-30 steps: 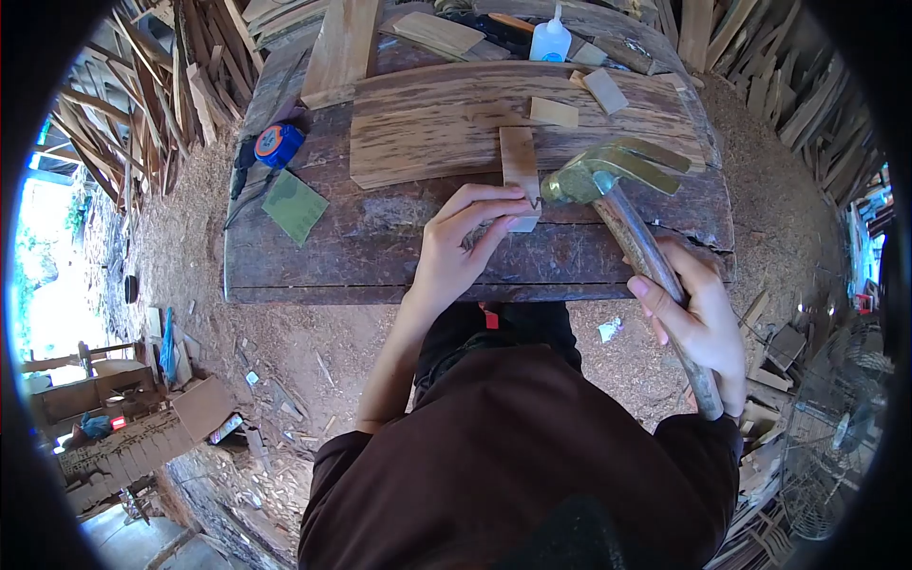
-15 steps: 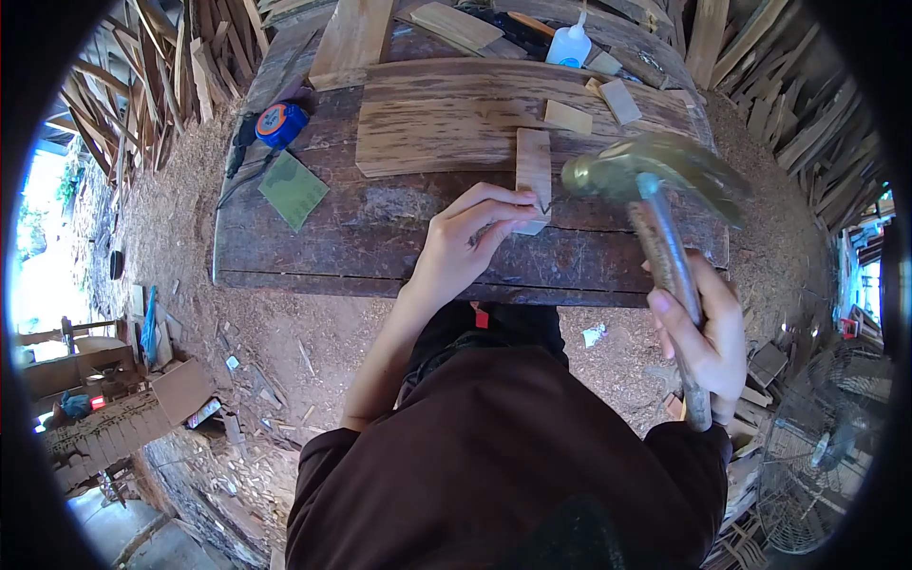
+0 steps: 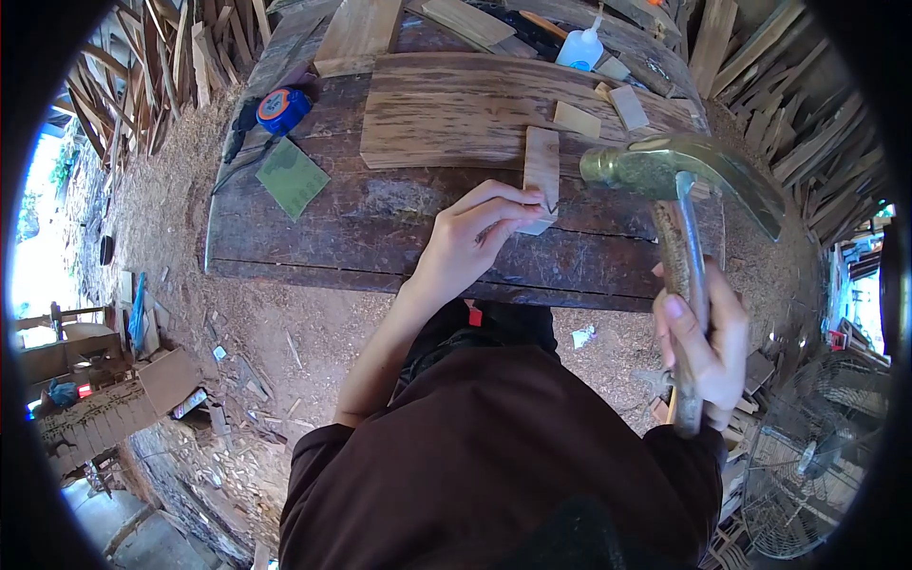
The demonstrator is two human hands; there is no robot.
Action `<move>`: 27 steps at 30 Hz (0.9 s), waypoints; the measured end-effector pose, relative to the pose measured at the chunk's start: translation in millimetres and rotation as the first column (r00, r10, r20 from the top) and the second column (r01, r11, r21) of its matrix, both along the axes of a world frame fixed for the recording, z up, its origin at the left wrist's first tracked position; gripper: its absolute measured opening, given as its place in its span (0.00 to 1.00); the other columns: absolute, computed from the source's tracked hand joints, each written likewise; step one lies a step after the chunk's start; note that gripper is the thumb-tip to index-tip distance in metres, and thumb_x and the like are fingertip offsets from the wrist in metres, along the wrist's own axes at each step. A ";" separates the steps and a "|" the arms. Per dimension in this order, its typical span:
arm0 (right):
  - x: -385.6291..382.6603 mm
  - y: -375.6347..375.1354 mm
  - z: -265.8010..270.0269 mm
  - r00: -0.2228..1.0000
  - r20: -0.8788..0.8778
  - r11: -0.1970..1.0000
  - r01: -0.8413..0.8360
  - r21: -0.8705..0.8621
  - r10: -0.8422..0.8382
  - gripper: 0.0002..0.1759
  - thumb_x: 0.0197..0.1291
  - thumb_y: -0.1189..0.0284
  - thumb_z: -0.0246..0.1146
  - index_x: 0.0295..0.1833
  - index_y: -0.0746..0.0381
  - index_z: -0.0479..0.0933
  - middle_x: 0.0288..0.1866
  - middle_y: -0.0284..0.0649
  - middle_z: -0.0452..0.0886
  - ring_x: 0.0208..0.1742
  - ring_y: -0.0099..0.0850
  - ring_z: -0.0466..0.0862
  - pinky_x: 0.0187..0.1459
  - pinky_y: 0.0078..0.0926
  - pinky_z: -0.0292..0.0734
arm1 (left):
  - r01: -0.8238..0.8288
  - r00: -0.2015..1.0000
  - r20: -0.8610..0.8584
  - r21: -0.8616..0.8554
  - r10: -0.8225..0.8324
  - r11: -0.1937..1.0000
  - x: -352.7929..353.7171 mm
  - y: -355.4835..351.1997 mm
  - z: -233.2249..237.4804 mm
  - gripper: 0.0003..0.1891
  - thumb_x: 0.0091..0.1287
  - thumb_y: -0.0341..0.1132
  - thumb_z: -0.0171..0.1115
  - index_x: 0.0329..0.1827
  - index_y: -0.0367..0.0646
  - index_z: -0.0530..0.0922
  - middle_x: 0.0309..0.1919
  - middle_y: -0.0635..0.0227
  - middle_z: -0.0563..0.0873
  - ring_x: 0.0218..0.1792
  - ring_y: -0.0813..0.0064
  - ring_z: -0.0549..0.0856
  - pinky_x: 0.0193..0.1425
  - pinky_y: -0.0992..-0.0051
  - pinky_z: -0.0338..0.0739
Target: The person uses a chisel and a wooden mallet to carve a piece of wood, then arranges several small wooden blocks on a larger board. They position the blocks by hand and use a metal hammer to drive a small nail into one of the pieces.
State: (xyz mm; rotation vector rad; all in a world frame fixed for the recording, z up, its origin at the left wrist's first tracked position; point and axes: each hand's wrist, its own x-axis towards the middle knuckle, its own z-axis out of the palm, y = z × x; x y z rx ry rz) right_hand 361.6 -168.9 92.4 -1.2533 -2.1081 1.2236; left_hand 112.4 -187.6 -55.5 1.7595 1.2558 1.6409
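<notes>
My right hand [image 3: 708, 342] is wrapped round the handle of a claw hammer [image 3: 655, 173]. The hammer's head is raised, its round face pointing left toward the small wooden block and its claw to the right. With thumb and fingertips, my left hand [image 3: 475, 233] pinches a thin dark nail [image 3: 552, 208] at the near end of that narrow pale wooden block [image 3: 542, 157]. The fingers partly cover the nail, so how deep it sits is hidden. The block lies on the dark workbench [image 3: 313, 233], its far end against a wide grained board [image 3: 446, 114].
On the bench are a blue tape measure [image 3: 283, 111], a green sandpaper square [image 3: 293, 179], a white glue bottle [image 3: 580, 47] and small wood offcuts [image 3: 578, 120]. A wire fan [image 3: 807, 461] stands at the lower right. Scrap wood [image 3: 171, 47] is piled around.
The hammer appears slightly farther right and is sharper now. My left hand keeps its pinch at the block. The whole view has shifted a little.
</notes>
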 end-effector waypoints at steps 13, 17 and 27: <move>-1.7 -8.7 -0.1 0.998 0.049 0.999 0.048 -0.017 -0.047 0.14 0.67 0.69 0.64 0.54 0.66 0.76 0.21 0.35 0.77 0.17 0.21 0.76 0.23 0.22 0.70 | 0.032 0.999 0.038 0.003 -0.032 0.999 0.4 -0.1 -1.2 0.09 0.64 0.17 0.62 0.44 0.34 0.84 0.47 0.62 0.85 0.49 0.66 0.87 0.53 0.72 0.83; -3.4 -1.7 -6.2 0.982 0.168 0.996 -0.087 0.017 0.083 0.14 0.67 0.68 0.65 0.51 0.67 0.75 0.21 0.39 0.74 0.20 0.27 0.78 0.26 0.28 0.72 | 0.071 0.997 0.028 0.003 -0.071 0.998 -1.0 -0.7 -0.3 0.08 0.64 0.17 0.62 0.44 0.34 0.84 0.47 0.62 0.85 0.50 0.66 0.87 0.53 0.72 0.83; -1.5 -1.1 -9.9 0.984 0.123 0.969 0.095 0.229 -0.126 0.16 0.64 0.70 0.67 0.54 0.66 0.77 0.24 0.39 0.79 0.22 0.28 0.81 0.27 0.25 0.74 | 0.027 0.999 0.032 -0.004 -0.027 1.000 -0.7 0.0 -0.6 0.07 0.64 0.18 0.63 0.43 0.33 0.83 0.47 0.61 0.85 0.50 0.66 0.87 0.54 0.71 0.83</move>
